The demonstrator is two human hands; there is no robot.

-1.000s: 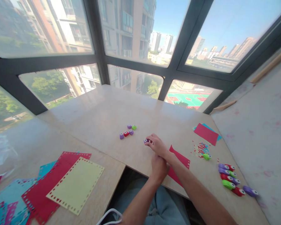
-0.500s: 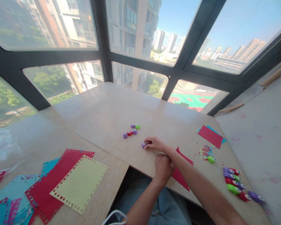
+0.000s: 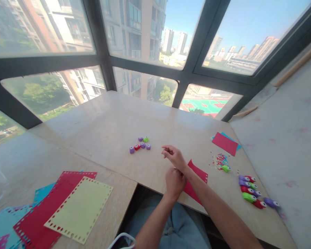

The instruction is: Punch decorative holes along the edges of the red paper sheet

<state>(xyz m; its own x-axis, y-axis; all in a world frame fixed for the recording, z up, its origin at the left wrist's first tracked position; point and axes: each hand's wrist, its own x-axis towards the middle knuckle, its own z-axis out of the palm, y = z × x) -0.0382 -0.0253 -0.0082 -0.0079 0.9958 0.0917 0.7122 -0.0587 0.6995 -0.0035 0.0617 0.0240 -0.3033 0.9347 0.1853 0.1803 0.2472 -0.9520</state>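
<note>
My right hand [image 3: 173, 155] hovers above the table with fingers loosely curled and apart, holding nothing. A purple paper punch [image 3: 148, 147] with an eye-like top stands to its left. Beside that punch is a small group with a red punch [image 3: 137, 147], a green punch [image 3: 145, 139] and several purple ones. My left hand [image 3: 175, 182] is closed in a fist under the right wrist, near the table edge; whatever it may hold is hidden. Partly behind my right forearm lies a red paper sheet [image 3: 197, 174] with holes punched along its edge.
On the left lie a yellow sheet [image 3: 80, 207] and a red sheet [image 3: 38, 211] with punched borders. At right are small paper cutouts [image 3: 221, 160], a green punch [image 3: 226, 168], a row of punches [image 3: 248, 190] and a red card [image 3: 225, 143]. Windows [image 3: 145, 83] border the table.
My right hand has let go of the purple punch, which now stands with the group, and has drawn back from it. The left hand stays closed. The view has shifted slightly.
</note>
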